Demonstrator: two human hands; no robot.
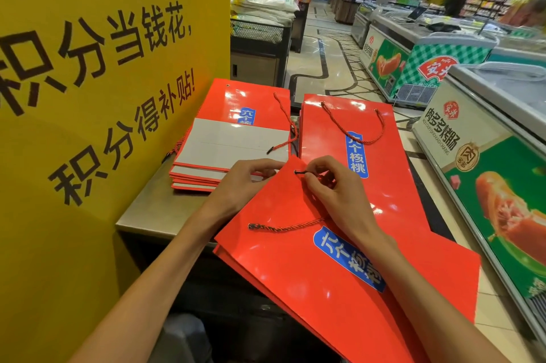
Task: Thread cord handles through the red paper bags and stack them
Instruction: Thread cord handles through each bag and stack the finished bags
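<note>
A flat red paper bag is lying tilted over the near right corner of the metal counter, overhanging its edge. The left hand is pinching the bag's top corner. The right hand is pinching the black-tipped end of a red cord at that corner, and the cord's other end is trailing across the bag. 2 stacks are sitting farther back: unthreaded bags at the left, a handled bag topping the right stack.

Glossy paper bag (twisted cord)
</note>
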